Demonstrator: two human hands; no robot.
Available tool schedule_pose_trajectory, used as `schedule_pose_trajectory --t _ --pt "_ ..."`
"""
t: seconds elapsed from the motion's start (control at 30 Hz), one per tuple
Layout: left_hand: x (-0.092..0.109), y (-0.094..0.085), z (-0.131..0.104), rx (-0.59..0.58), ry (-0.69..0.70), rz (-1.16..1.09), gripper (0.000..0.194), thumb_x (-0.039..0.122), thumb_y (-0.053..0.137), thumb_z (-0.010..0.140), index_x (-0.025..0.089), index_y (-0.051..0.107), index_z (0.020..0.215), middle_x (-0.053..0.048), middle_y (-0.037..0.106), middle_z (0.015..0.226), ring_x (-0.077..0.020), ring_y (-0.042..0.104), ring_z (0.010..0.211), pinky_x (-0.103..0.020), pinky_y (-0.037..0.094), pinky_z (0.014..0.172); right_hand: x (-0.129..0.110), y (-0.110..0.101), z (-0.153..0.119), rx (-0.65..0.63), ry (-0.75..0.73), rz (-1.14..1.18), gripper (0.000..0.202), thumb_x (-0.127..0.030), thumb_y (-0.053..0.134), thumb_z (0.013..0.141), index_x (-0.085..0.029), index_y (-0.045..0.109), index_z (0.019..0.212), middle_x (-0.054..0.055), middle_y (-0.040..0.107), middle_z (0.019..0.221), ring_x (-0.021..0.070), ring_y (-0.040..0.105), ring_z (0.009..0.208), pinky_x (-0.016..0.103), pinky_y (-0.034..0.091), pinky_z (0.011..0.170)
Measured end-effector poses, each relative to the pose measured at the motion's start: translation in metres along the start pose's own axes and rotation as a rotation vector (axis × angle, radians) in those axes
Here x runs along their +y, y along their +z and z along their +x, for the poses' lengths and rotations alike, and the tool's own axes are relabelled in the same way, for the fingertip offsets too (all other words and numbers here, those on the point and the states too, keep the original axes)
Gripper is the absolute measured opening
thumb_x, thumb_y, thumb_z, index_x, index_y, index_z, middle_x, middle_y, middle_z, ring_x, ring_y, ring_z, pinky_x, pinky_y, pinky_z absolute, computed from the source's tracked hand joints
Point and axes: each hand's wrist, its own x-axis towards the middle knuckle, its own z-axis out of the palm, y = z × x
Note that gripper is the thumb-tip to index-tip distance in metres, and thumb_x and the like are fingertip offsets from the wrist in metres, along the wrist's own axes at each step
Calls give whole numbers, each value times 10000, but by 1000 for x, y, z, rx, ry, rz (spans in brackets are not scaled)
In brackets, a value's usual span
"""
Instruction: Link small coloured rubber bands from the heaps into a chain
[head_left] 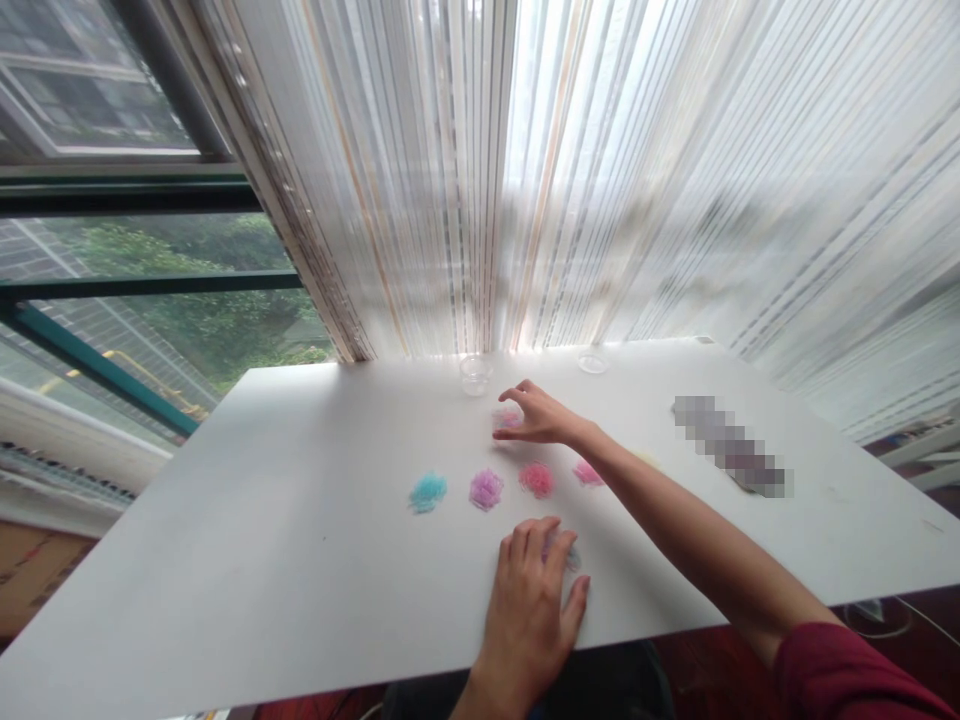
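My right hand reaches across the table, thumb and fingers apart around a pale pink, translucent heap; whether they touch it I cannot tell. My left hand lies palm down near the front edge, fingers spread, partly covering a small mixed-colour pile. Between the hands runs a row of little piles that look like thin rubber bands: a turquoise pile, a purple pile, a red-pink pile and a bright pink pile. A pale yellow pile is half hidden behind my right forearm.
Toward the back of the white table stands a clear plastic cup. A clear round lid lies farther right. A blurred-out long object rests on the right side. Striped curtains hang behind, beside a window at left.
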Motion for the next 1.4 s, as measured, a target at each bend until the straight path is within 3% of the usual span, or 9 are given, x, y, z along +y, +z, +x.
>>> schedule_pose_trajectory --t 0.1,0.27,0.43,0.63,0.87,1.03,1.1,1.23,1.4 --pt "0 0 0 -4 -5 -2 382 157 649 924 213 564 1293 -133 618 1344 -316 576 1222 -509 529 1014 -3 9 2 14 -57 -20 647 -502 890 720 -270 679 1286 147 568 1375 360 554 1253 509 488 1054" --pt "0 -1 0 -4 -11 -22 366 155 660 918 214 579 1270 -125 620 1333 -309 575 1215 -502 532 1011 9 13 6 62 -81 -29 195 -263 700 916 -223 767 1094 132 671 1182 295 615 1140 464 480 1060" --pt "0 -2 0 -6 -11 -24 344 161 651 924 221 586 1257 -121 621 1327 -307 577 1211 -500 535 1004 19 9 -2 99 -87 -21 262 -331 657 953 -218 745 1173 136 674 1200 293 616 1157 467 473 1068" --pt "-1 -1 1 -10 -14 -25 328 161 641 933 221 586 1251 -123 616 1330 -315 572 1210 -515 533 1003 11 15 -6 52 -145 -22 534 -515 833 786 -287 715 1253 125 624 1351 350 547 1263 548 418 1100" --pt "-1 -1 0 9 -15 -30 339 157 668 912 217 602 1239 -120 627 1310 -313 581 1195 -505 545 997 3 22 2 48 -167 -38 348 -388 748 881 -257 734 1204 133 649 1305 331 574 1218 522 432 1059" --pt "-2 0 0 18 -10 -31 330 152 665 909 220 612 1227 -121 627 1310 -314 588 1193 -502 549 995 -6 28 2 77 -167 -45 489 -537 823 794 -274 727 1196 129 650 1308 352 554 1242 518 442 1045" --pt "-2 0 0 22 -8 -30 325 151 660 909 220 613 1224 -125 627 1311 -315 590 1189 -503 550 995 -8 32 3 92 -166 -51 412 -499 814 814 -264 743 1144 126 667 1276 345 569 1213 510 453 1027" --pt "-3 1 -1 40 1 -50 339 144 668 903 219 605 1227 -125 628 1308 -316 589 1188 -508 547 996 -1 35 4 144 -167 -55 130 -264 702 909 -227 767 1015 113 714 1160 287 629 1084 452 490 977" --pt "-4 3 -1 67 14 -61 369 109 677 882 220 593 1224 -118 632 1298 -314 588 1181 -506 549 979 21 26 1 204 -192 -44 121 -191 692 901 -210 765 996 109 732 1097 262 655 1026 427 530 957"
